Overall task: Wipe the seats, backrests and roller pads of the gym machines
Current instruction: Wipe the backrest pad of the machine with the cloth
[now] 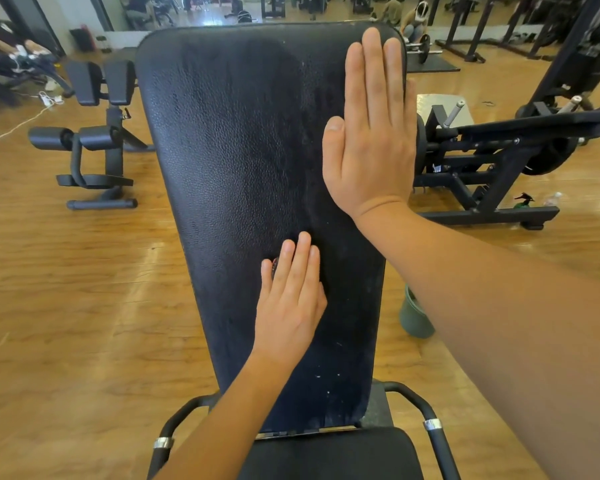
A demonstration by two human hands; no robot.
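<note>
The right hand [371,140] lies flat at the backrest's [250,188] top right corner, the left hand [291,306] flat at its lower middle. The seat [329,455] adjoins its bottom edge. A bucket [414,317] stands on the floor [84,306] to its right.

light: bright, even | shadows: faint | glare: pale streaks on the wooden floor [142,258] left of the backrest [239,150] | sheen: dull on its leather | edges: wide-angle bending | focus: far room soft, right forearm [516,341] slightly blurred
</note>
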